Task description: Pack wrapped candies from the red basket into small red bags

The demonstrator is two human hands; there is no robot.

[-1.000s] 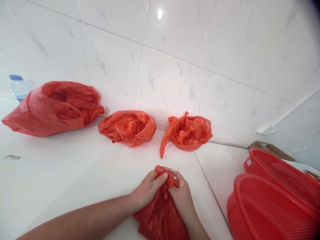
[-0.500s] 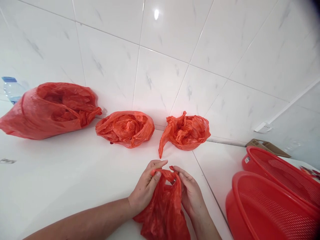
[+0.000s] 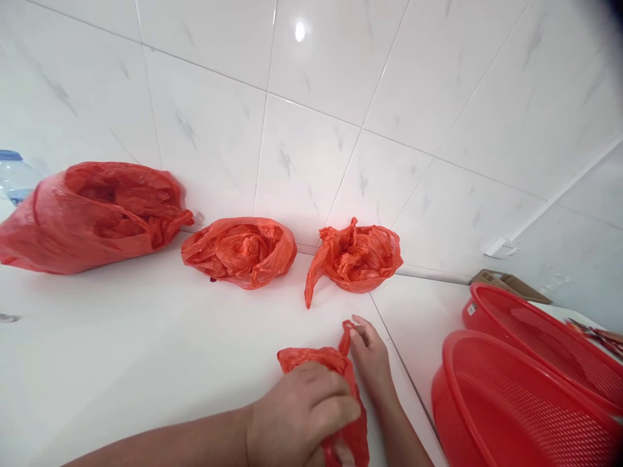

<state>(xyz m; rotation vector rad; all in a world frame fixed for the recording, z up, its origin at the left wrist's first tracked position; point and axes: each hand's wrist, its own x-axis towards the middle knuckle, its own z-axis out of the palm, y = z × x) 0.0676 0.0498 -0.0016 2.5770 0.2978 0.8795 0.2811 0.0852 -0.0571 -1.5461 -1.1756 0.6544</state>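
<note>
A red plastic bag (image 3: pixel 357 421) stands on the white table in front of me, partly hidden beneath my left hand. My left hand (image 3: pixel 306 412) lies across its front and mouth, fingers curled and closed on the thin plastic; the fingertips are partly out of sight. At the bag's right side, my right hand (image 3: pixel 374 363) pinches a twisted handle strip between thumb and fingers. Just beyond are two bunched red bags, one at the middle (image 3: pixel 243 250) and one farther right (image 3: pixel 363 256) with a loose strip hanging forward.
A larger stuffed red bag (image 3: pixel 97 217) leans at the far left, beside a clear bottle with a blue cap (image 3: pixel 12 175). Two red perforated plastic baskets (image 3: pixel 455 370) stand at right, near a brown tray (image 3: pixel 506 285). A white tiled wall (image 3: pixel 311 149) runs behind the table.
My left hand has left the bag's top handle area and moved down and nearer over the bag, fingers now curled. My right hand has stayed at the right handle, drawing it upright.
</note>
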